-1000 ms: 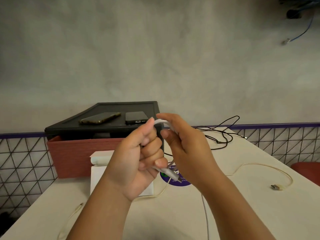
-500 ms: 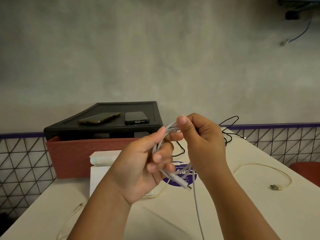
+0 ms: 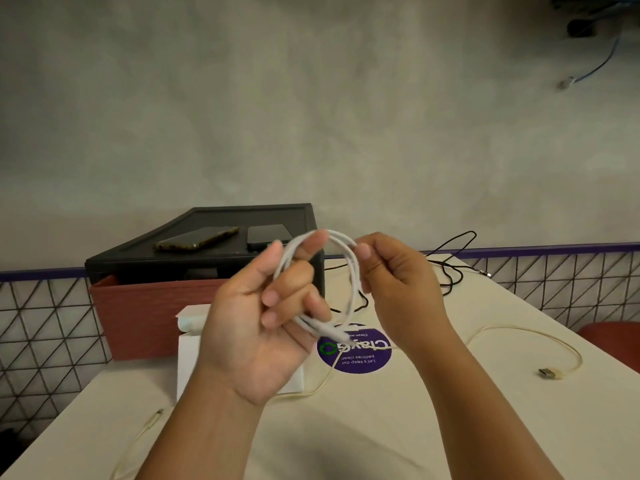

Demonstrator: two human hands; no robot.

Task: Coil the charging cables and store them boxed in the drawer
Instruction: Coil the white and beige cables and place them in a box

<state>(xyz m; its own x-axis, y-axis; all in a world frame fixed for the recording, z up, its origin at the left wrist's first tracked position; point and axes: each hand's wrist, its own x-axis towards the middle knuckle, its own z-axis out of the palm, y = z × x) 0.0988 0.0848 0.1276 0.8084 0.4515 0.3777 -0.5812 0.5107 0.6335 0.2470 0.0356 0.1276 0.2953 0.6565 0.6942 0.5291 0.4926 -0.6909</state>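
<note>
The fingers of the left hand are curling round the bunched loops of the white cable, while the right hand is pinching the loop's upper right arc. Each new turn probably wants matching in size and clamping flat against the rest. The coil is hanging between both hands, above the counter. The white box is lying just below the left hand.

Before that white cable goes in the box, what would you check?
1. The white cable is coiled: ok, loops held in the air.
2. The left hand grips the loops: ok.
3. The right hand pinches the coil's top: ok.
4. The white box is open: cannot tell, mostly hidden.
5. The cream cable and black cable are coiled: not ok, both lie loose on the table.
</note>
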